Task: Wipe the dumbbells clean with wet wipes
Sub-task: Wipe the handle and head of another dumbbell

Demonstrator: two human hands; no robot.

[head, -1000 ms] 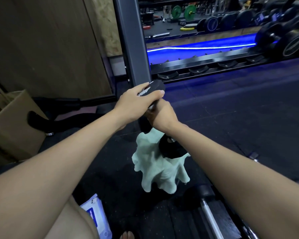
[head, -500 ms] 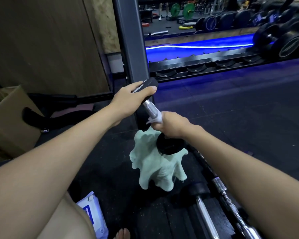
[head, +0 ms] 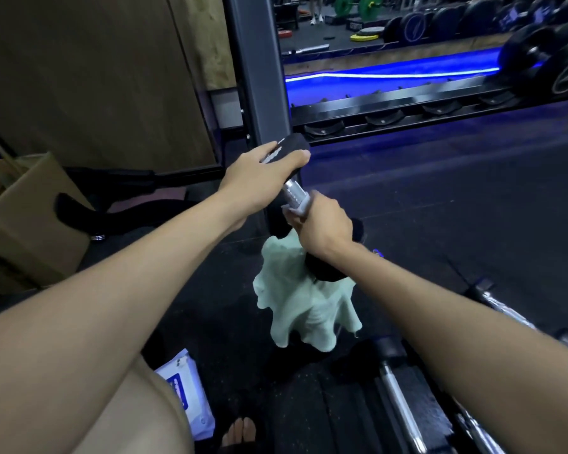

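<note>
1. Dumbbell [head: 295,191] stands tilted on end on a green towel [head: 304,309] spread on the floor mat [head: 440,204].
2. My left hand [head: 259,178] grips its top head.
3. My right hand [head: 322,224] clenches a wipe [head: 300,204] round the steel handle.
4. I judge handle-wiping is under way; next, slide and twist along the bare steel, then clean the heads.

Both forearms are bare from the frame edges to the wrists; no sleeves, watch, bracelet or rings are visible. The left hand [head: 259,178] and the right hand [head: 322,224] wear no gloves. A bare knee [head: 135,417] occupies the lower left of the frame. Bare toes [head: 240,432] appear at the bottom centre, crossed by a dark sandal strap.
</note>
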